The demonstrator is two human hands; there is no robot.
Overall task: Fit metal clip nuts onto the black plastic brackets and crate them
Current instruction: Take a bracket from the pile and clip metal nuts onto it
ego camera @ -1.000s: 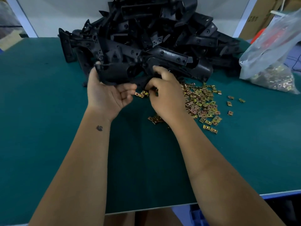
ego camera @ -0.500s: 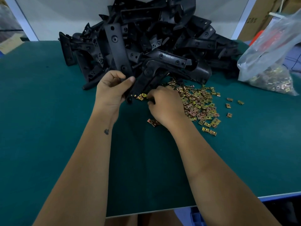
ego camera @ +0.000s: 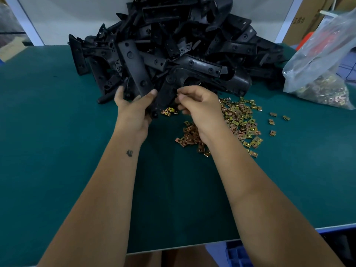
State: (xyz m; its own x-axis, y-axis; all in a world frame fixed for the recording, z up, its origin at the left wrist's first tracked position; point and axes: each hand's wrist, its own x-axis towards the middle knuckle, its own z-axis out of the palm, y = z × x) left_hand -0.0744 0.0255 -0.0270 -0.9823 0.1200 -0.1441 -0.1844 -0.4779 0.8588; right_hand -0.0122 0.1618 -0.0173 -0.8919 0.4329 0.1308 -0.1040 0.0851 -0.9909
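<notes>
My left hand grips a black plastic bracket by its lower end, holding it upright and tilted in front of the big heap of black brackets. My right hand is at the bracket's lower right arm, fingers curled and pinched together near its edge; whether a clip nut sits between them is hidden. Loose brass-coloured clip nuts lie scattered on the green table right of and under my right wrist. A few clip nuts lie just below the held bracket.
The green table ends at a near edge with a blue crate partly visible below it. A clear plastic bag of more clip nuts lies at the right. Cardboard boxes stand behind it.
My left hand has pulled one bracket from the heap and turned it upright. My right hand has lifted off the nuts on the table and come up to the bracket.
</notes>
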